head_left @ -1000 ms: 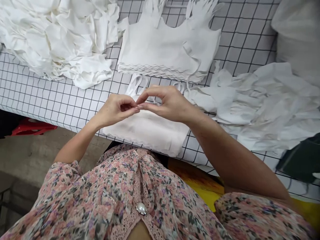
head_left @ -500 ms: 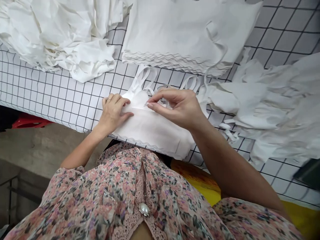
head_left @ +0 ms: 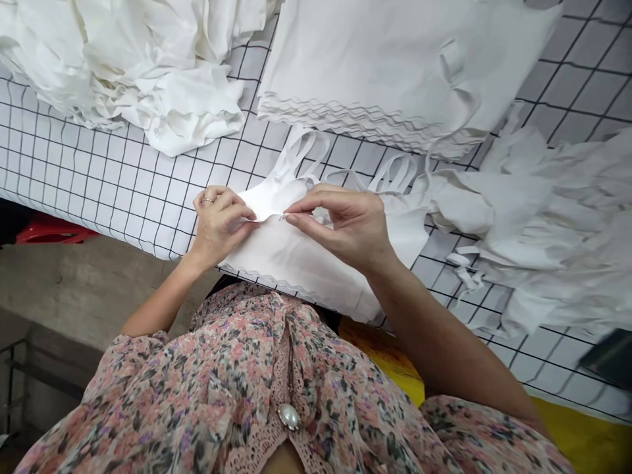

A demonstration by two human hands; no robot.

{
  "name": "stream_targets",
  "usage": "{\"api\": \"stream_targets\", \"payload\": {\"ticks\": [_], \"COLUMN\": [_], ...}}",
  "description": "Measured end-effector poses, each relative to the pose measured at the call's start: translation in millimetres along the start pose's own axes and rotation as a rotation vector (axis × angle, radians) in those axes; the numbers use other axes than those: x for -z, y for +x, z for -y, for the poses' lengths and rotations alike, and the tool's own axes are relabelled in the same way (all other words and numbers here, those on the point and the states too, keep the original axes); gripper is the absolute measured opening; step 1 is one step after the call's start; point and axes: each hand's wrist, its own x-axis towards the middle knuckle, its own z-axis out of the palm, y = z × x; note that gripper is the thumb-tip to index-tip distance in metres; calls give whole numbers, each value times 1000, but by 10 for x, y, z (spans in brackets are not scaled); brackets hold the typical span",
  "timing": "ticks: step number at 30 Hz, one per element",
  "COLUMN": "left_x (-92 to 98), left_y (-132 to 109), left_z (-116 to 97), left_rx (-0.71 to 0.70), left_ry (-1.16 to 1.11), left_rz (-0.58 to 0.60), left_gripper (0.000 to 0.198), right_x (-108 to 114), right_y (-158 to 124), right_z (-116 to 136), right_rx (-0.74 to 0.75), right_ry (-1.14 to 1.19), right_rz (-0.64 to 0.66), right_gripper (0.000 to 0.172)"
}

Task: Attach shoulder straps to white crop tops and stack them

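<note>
A white strappy garment (head_left: 301,253), like a camisole or bra top, lies in front of me near the table's front edge. Its thin straps (head_left: 299,148) point away from me. My left hand (head_left: 222,220), with a ring on one finger, is closed in a pinch on the garment's left part and lifts a fold of cloth. Close to its right, my right hand (head_left: 343,224) pinches a tiny pale piece with dark marks (head_left: 283,217), which looks like a label, between thumb and forefinger. That piece is at the garment's fold; whether it is attached I cannot tell.
A neat stack of white cloth with wavy edges (head_left: 375,72) lies behind the garment. Loose white cloth is heaped at the far left (head_left: 143,66) and at the right (head_left: 553,224). Beneath them is a checked table cover (head_left: 162,187). A dark object (head_left: 609,359) lies at the right edge.
My right hand has moved slightly left and down, bringing the small piece closer to my left hand. My left hand now raises a fold of the garment. The view has shifted a little.
</note>
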Motion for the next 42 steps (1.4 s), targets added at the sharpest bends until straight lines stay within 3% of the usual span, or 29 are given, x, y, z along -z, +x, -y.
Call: {"api": "stream_targets", "payload": {"ticks": [7, 13, 20, 30, 42], "left_x": [-86, -79, -78, -58, -78], "left_y": [-60, -38, 10, 29, 15], "left_z": [-75, -110, -138, -142, -111], "left_rx": [-52, -94, -47, -50, -84], "left_ry": [-90, -183, -179, -208, -206], "left_rz": [-22, -31, 40, 78, 7], "left_gripper": [4, 6, 5, 7, 11], "right_x": [-212, -268, -258, -253, -246], "right_y": [-20, -121, -155, -163, -154], "right_z": [-97, -235, -243, -274, -242], "right_rx": [186, 267, 171, 184, 179], "right_ry": [-171, -195, -195, -206, -223], "right_rz": [-6, -29, -37, -36, -49], "right_gripper": [9, 11, 4, 5, 8]}}
